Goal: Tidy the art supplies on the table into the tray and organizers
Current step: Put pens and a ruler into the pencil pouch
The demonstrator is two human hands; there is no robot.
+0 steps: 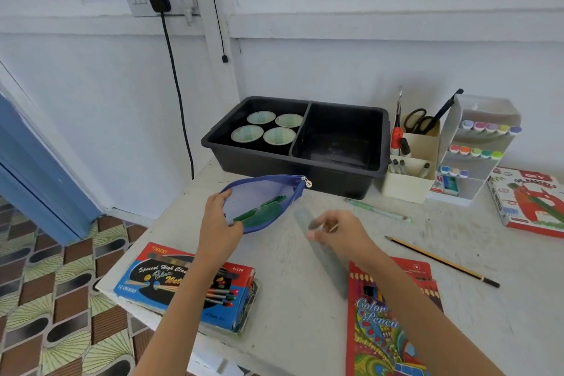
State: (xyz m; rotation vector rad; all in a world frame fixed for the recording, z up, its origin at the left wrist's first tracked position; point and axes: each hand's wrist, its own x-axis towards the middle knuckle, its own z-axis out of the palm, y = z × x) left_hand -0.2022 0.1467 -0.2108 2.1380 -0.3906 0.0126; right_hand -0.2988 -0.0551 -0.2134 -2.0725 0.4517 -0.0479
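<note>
Table [290, 284]: white, and it carries everything we list below.
Paint box [186, 284]: a red, blue and black carton lying flat at the table's near left corner, and our left forearm crosses over it.
Left hand [217, 229]: we grip the left end of the pouch with the fingers curled round its edge.
Pouch [268, 192]: blue mesh, held over the left half of the table just in front of the tray, with the zip pull at its right end. Green pens [259, 210] show through the mesh.
Tray [253, 162]: black with two compartments, set against the table's far edge. Four paper cups [247, 133] stand in its left compartment.
Ruler [331, 265]: clear and blurred, slanting across the table's middle toward the near edge.
Right hand [338, 232]: we pinch the ruler's far end between thumb and fingers.
Colour pencil box [384, 320]: red, flat at the near edge under our right forearm.
Green pen [378, 210]: loose on the table, near the organizer's front.
Pencil [442, 261]: yellow and black, lying diagonally right of centre.
Organizer [409, 183]: cream, just right of the tray, holding scissors [419, 120], brushes and markers.
Marker rack [448, 134]: white, beside the organizer, with rows of pastel caps.
Oil pastels box [531, 201]: flat at the table's right edge.
</note>
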